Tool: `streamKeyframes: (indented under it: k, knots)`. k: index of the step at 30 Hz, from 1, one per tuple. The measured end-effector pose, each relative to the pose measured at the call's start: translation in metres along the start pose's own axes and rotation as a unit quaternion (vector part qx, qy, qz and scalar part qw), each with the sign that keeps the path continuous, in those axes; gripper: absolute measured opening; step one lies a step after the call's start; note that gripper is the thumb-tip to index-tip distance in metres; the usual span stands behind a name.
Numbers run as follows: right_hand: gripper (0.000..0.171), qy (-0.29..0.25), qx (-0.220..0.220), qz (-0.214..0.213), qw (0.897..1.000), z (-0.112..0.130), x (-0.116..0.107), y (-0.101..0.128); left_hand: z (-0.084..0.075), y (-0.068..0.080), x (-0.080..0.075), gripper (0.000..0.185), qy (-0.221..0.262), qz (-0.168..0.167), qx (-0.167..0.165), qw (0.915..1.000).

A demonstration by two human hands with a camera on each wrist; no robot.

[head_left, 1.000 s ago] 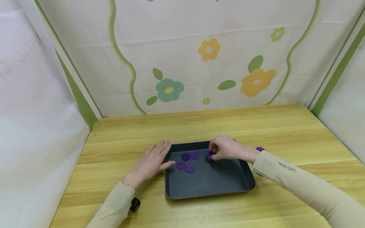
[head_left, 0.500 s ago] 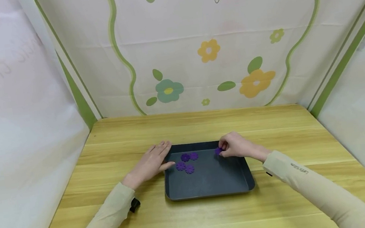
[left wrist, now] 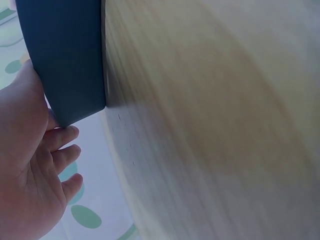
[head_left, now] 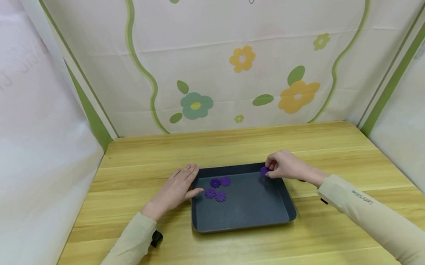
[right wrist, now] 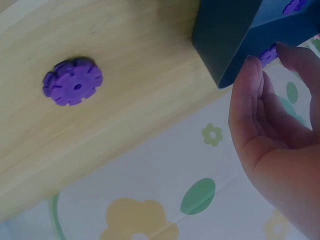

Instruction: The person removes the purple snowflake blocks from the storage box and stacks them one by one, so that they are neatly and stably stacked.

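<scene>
Tray (head_left: 242, 212), dark grey and shallow, lay on a wooden table (head_left: 228, 258), with a person's two bare hands at its far corners. At the tray's far right corner, the right hand (head_left: 289, 165) pinched a small purple flower-shaped disc (right wrist: 270, 55) between thumb and forefinger, the two tips parted only by the disc and the other fingers bent inward. That disc was just inside the tray's rim; whether it touched the tray itself could not be told. At the tray's far left corner, the left hand (head_left: 175, 190) lay along the outer wall, its fingers nearly straight and its thumb spread over the rim, touching the tray without clasping it. Four more purple discs lay flat on the tray's floor, toward its far left: a darker disc (head_left: 215, 183) just beside a lighter disc (head_left: 225, 181), and, nearer the tray's front, a third disc (head_left: 210, 193) just beside a fourth disc (head_left: 221, 196). Outside the tray, past its right side, loose purple discs (right wrist: 75, 84), apparently two overlapping, rested on the table. Behind the tray hung a patterned white backdrop (head_left: 200, 30).
</scene>
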State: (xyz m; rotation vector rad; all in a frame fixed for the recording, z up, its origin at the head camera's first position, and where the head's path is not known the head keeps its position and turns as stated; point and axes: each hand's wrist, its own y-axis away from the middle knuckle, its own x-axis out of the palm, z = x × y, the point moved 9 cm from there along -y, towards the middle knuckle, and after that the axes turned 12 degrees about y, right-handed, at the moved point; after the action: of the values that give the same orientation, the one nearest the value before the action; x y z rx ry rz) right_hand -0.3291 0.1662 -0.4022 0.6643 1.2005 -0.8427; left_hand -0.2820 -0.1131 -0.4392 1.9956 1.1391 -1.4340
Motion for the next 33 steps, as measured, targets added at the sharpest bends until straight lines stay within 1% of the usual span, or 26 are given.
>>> streamKeyframes:
  k: [5, 11, 19, 24, 26, 33]
  knots:
    - [0.016, -0.009, 0.017, 0.004, 1.0, -0.01, -0.004, 0.007, 0.001, 0.0, 0.001, 0.076, -0.001, 0.001, 0.0, 1.0]
    - [0.016, -0.005, 0.022, 0.002, 1.0, -0.02, -0.008, 0.014, 0.001, 0.0, 0.001, 0.076, -0.001, -0.003, 0.002, 1.0]
    - [0.016, 0.001, 0.034, -0.003, 0.999, -0.03, -0.016, 0.024, 0.001, -0.001, 0.001, 0.076, 0.001, 0.0, -0.001, 1.0]
    - [0.016, 0.007, 0.047, -0.002, 0.999, -0.041, -0.016, 0.03, 0.0, -0.002, 0.001, 0.076, 0.0, 0.001, -0.001, 1.0]
    - [0.015, 0.01, 0.045, -0.005, 0.999, -0.044, -0.017, 0.033, 0.0, -0.001, 0.001, 0.076, 0.002, 0.0, -0.001, 1.0]
    - [0.015, 0.015, 0.069, 0.001, 0.998, -0.061, -0.014, 0.042, 0.002, -0.001, 0.002, 0.076, 0.007, -0.004, 0.001, 1.0]
